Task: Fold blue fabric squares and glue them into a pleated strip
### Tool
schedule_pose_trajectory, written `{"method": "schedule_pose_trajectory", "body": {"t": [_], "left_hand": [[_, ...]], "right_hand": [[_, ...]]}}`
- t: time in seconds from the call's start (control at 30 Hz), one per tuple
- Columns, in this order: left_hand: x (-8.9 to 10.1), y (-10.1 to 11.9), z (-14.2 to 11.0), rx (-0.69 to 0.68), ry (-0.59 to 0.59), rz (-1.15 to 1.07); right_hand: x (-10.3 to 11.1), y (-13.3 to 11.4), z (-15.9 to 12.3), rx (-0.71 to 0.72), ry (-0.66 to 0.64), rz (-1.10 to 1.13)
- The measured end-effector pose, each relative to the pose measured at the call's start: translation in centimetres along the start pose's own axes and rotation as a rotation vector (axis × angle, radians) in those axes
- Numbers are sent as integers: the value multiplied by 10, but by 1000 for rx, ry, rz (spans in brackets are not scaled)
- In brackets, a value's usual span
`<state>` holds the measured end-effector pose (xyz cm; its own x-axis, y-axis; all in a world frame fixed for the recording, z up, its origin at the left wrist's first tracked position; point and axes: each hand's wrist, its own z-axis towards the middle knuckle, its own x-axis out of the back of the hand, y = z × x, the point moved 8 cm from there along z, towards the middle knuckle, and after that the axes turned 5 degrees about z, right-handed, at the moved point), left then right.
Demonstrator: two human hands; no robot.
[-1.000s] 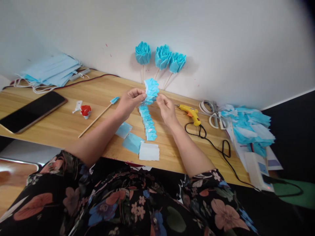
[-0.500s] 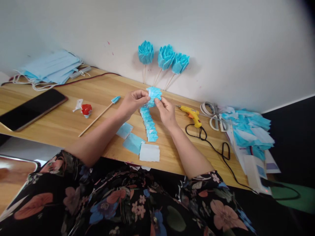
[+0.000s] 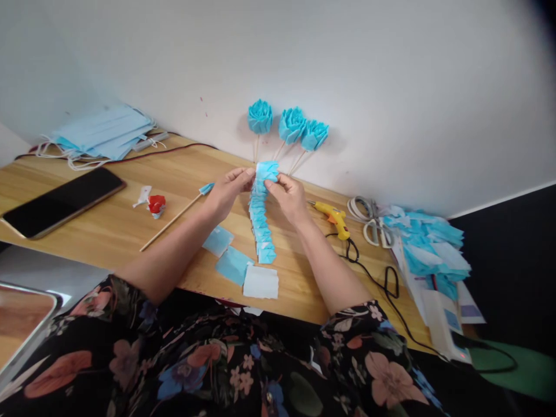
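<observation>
A long strip of folded blue mask fabric (image 3: 260,223) runs down the desk, its far end raised between my hands. My left hand (image 3: 230,188) pinches the left edge near that end. On the opposite edge, my right hand (image 3: 288,194) grips the strip between thumb and fingers. Left of it lies a wooden stick (image 3: 171,222) with a small blue fabric tip, partly behind my left hand. Near the strip's lower end are loose cut pieces, a blue square (image 3: 234,265) and a white square (image 3: 260,282). Blue fabric flowers (image 3: 292,125) on sticks lean against the wall behind.
On the right lie a yellow glue gun (image 3: 332,219) with a black cord, a tape roll (image 3: 359,207), scissors (image 3: 377,233), a heap of blue fabric (image 3: 428,237) and a white power strip (image 3: 445,324). Leftward are a phone (image 3: 63,200), a red wrapper (image 3: 156,204) and face masks (image 3: 102,130).
The strip's far end, bunched between my fingers before, now stands straighter in line with the rest. My left hand has shifted to its left edge. The camera view has tilted up slightly.
</observation>
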<state>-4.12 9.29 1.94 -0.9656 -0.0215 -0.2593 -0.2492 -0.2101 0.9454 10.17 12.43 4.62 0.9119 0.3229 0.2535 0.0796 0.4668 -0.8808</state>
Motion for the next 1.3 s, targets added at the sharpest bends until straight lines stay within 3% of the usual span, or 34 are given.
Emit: {"method": "schedule_pose_trajectory", "body": {"t": [0.17, 0.4, 0.6, 0.8, 1.3], "left_hand": [[3, -2, -1, 53, 28, 79], [1, -5, -1, 64, 1, -1], [6, -7, 0, 34, 41, -31], [-4, -12, -1, 59, -40, -57], [4, -19, 3, 56, 11, -84]], "right_hand": [[-2, 10, -4, -23, 36, -4], [0, 21, -11, -13, 91, 78], [-10, 20, -12, -38, -17, 100], [-4, 16, -12, -38, 70, 50], [-4, 28, -12, -23, 66, 118]]}}
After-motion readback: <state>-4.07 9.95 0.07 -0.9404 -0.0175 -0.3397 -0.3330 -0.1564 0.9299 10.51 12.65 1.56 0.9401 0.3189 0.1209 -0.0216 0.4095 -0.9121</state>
